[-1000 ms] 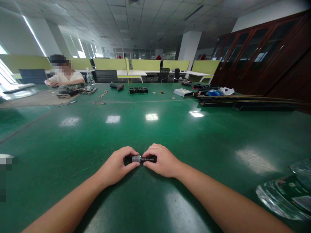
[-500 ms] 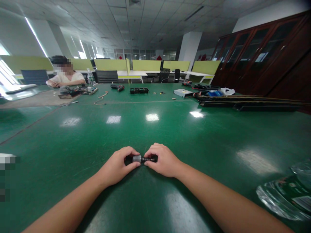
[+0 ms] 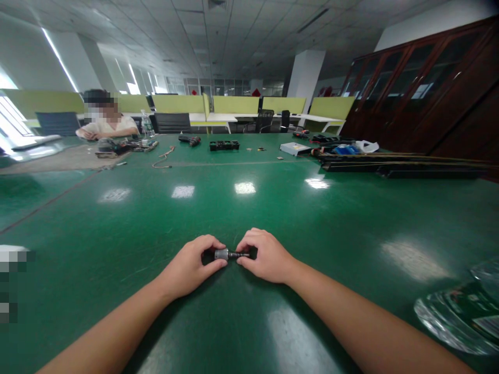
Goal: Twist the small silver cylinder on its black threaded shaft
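A small metal part lies level just above or on the green tabletop, between my two hands: a silver cylinder (image 3: 222, 254) with a thin dark ridged shaft (image 3: 235, 255) running out to the right. The thumb and fingers of my left hand (image 3: 195, 262) curl around the cylinder from the left. From the other side, my right hand (image 3: 267, 257) has its thumb and fingertips at the shaft, closed about its right part. The palms are turned inward, and the curled fingers partly hide the ends of the part.
The green table (image 3: 195, 208) stretches far ahead. On its far side are a power drill (image 3: 189, 140), a black part (image 3: 224, 146), a cord (image 3: 163, 158), a grey box (image 3: 295, 149) and long dark strips (image 3: 390, 163). A large plastic bottle (image 3: 463, 317) lies near right. Across the table sits a person (image 3: 109, 124).
My right hand has shifted slightly to the right, showing a little more of the shaft. My left hand keeps its place around the cylinder.
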The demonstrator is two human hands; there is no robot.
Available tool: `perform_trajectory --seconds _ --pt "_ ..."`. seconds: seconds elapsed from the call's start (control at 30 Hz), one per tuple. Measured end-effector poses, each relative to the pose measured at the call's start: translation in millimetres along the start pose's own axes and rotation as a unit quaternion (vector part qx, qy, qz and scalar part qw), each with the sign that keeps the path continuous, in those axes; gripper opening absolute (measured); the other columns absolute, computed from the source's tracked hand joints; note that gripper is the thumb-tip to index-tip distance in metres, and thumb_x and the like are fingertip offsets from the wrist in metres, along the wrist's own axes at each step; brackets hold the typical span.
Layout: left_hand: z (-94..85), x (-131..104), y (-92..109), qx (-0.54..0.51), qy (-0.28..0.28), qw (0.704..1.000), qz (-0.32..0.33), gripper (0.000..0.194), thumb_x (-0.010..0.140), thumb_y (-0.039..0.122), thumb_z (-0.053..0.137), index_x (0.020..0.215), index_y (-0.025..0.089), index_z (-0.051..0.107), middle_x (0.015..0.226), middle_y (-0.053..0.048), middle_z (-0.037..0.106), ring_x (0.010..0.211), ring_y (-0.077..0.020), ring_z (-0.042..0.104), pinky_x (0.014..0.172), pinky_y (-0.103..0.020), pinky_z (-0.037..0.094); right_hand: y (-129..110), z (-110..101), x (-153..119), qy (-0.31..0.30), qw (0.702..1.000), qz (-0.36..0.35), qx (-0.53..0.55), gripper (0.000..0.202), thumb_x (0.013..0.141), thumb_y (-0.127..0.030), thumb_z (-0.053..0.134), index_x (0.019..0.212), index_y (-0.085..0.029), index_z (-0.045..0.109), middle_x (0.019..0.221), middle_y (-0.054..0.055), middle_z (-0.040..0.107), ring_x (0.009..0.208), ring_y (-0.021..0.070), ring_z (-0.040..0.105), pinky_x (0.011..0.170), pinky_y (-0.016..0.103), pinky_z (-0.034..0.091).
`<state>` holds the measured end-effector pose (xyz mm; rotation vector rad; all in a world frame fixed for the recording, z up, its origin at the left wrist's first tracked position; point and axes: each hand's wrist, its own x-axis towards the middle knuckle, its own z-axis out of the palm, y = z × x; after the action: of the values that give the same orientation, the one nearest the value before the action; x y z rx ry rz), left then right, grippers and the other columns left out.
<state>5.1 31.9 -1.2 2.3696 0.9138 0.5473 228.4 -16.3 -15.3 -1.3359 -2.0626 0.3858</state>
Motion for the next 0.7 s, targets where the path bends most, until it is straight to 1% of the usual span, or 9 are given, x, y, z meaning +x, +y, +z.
perform_trajectory --seconds 0.33,0.5,0.63,0.7 --pt "-1.2 -0.6 2.0 0.009 0.011 1.0 -0.004 0.018 0.085 0.029 0.064 0.101 0.021 0.065 0.099 -0.004 0.07 0.09 -0.0215 0.063 0.08 -0.033 0.049 5.2 -3.7 1.0 0.001 1.0 0.006 0.0 0.012 0.069 -0.013 0.076 0.075 -0.019 0.067 0.074 0.0 0.065 0.074 0.016 0.057 0.072 0.03 0.041" --pt "-1.7 0.0 3.8 0.019 0.021 0.999 -0.029 0.019 0.087 0.03 0.062 0.103 0.021 0.064 0.097 -0.004 0.068 0.083 -0.0202 0.061 0.073 -0.031 0.049 15.6 -8.7 2.5 0.016 0.999 0.032 -0.01 0.01 0.069 -0.012 0.073 0.075 -0.019 0.068 0.073 0.0 0.065 0.073 0.0161 0.057 0.07 0.029 0.042" --pt "-1.8 0.2 5.3 0.023 0.03 0.999 -0.037 0.018 0.087 0.03 0.061 0.103 0.021 0.064 0.094 -0.003 0.068 0.08 -0.0198 0.06 0.073 -0.031 0.05 21.4 -13.2 2.0 0.036 0.997 0.063 -0.009 0.011 0.068 -0.011 0.072 0.074 -0.018 0.068 0.074 0.001 0.064 0.072 0.0157 0.057 0.068 0.028 0.044" --pt "-1.9 0.1 6.1 0.027 0.036 0.998 -0.038 0.018 0.087 0.03 0.061 0.102 0.021 0.064 0.093 -0.003 0.068 0.079 -0.0197 0.06 0.073 -0.031 0.05 21.8 -14.2 1.4 0.037 0.998 0.06 -0.003 0.011 0.067 -0.011 0.071 0.074 -0.018 0.068 0.075 0.0 0.064 0.071 0.0152 0.057 0.067 0.028 0.044"
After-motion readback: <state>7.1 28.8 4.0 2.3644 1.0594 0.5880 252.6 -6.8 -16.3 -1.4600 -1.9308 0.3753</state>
